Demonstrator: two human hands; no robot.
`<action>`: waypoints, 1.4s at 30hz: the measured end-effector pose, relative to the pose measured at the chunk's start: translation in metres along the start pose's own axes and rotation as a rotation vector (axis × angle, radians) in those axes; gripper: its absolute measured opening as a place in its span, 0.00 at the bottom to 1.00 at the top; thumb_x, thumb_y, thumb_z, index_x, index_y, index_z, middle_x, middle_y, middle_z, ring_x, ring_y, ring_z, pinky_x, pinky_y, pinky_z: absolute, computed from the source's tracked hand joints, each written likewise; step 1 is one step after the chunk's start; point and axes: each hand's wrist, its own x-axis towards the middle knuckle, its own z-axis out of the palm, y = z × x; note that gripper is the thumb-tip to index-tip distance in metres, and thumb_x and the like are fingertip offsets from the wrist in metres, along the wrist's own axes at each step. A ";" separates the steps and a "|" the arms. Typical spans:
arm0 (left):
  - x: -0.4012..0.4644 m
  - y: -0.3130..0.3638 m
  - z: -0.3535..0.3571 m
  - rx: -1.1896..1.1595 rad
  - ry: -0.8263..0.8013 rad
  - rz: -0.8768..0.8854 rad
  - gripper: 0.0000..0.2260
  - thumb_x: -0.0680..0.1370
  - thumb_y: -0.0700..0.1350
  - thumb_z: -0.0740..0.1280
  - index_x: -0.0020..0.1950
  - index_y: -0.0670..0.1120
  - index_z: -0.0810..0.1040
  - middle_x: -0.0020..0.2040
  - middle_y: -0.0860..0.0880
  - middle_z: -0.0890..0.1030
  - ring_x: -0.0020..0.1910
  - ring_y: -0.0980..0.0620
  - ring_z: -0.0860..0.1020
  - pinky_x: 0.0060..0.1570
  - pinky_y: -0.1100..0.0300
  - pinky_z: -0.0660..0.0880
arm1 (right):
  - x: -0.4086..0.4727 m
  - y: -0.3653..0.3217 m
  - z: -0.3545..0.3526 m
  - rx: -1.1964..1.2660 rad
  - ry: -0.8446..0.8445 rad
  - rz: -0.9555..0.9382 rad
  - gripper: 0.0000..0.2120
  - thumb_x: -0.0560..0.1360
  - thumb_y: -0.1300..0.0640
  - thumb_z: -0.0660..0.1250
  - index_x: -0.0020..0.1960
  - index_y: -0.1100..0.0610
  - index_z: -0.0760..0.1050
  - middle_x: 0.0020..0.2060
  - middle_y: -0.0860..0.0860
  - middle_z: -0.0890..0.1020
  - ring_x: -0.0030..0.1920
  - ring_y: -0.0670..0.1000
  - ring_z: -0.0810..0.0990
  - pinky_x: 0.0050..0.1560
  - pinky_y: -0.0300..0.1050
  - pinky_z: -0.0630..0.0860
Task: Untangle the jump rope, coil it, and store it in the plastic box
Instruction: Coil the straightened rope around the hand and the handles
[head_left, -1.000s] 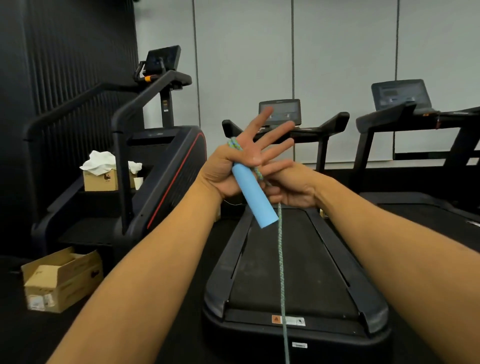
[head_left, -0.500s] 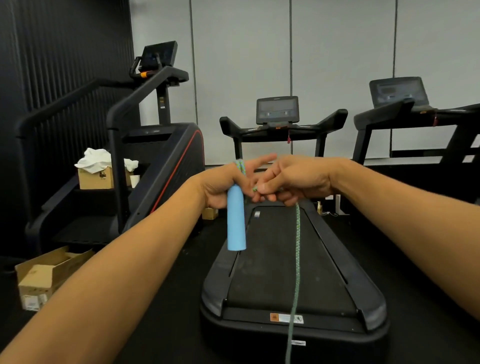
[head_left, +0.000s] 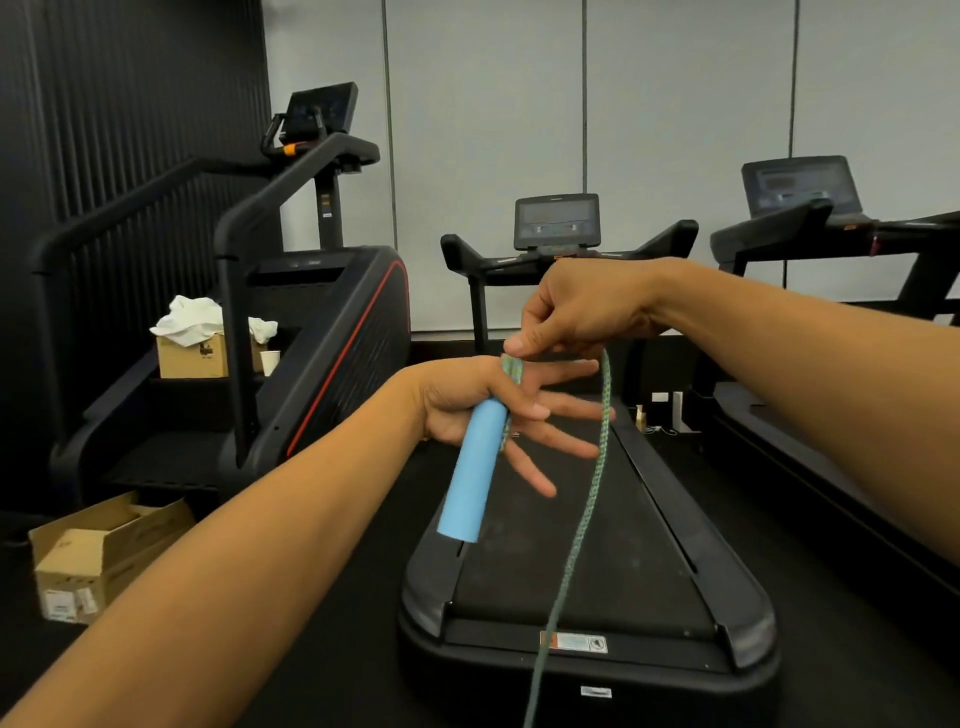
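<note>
My left hand (head_left: 462, 400) is held out over the treadmill with its fingers spread and straight. Its thumb clamps the light blue jump rope handle (head_left: 470, 478) against the palm, and the handle points down and to the left. Turns of the green braided rope (head_left: 582, 519) lie across this hand near the index finger. My right hand (head_left: 582, 312) hovers just above and pinches the rope between thumb and fingers. From there the rope hangs down past the left fingertips and out of the bottom of the frame. No plastic box is in view.
A black treadmill (head_left: 587, 613) stands directly below my hands, with a second one (head_left: 810, 228) to the right. A stair climber (head_left: 311, 332) is at the left, carrying a small cardboard box (head_left: 192, 356) with white cloth. An open cardboard box (head_left: 98, 556) sits on the floor at lower left.
My right hand has risen above the left hand with the rope. The left fingers have spread out again, and the handle has tilted to the lower left.
</note>
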 end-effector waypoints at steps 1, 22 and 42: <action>0.000 -0.001 0.000 0.006 -0.020 0.039 0.33 0.79 0.33 0.57 0.81 0.51 0.53 0.80 0.40 0.59 0.77 0.33 0.60 0.65 0.29 0.65 | 0.000 0.003 -0.002 0.007 0.023 -0.004 0.16 0.71 0.46 0.74 0.33 0.57 0.79 0.24 0.49 0.72 0.27 0.47 0.68 0.28 0.38 0.68; 0.004 -0.009 0.027 -0.135 -0.089 0.624 0.38 0.70 0.25 0.52 0.80 0.40 0.52 0.79 0.38 0.59 0.77 0.39 0.60 0.77 0.43 0.53 | 0.000 0.034 0.044 0.672 -0.012 -0.028 0.15 0.84 0.60 0.52 0.48 0.56 0.76 0.39 0.50 0.83 0.35 0.43 0.81 0.38 0.38 0.78; -0.013 -0.019 -0.007 0.154 0.208 0.030 0.29 0.73 0.27 0.58 0.75 0.39 0.67 0.72 0.38 0.73 0.73 0.40 0.71 0.74 0.47 0.64 | -0.005 0.016 0.022 0.193 -0.047 -0.053 0.11 0.77 0.58 0.69 0.44 0.67 0.80 0.27 0.50 0.74 0.25 0.46 0.65 0.26 0.37 0.62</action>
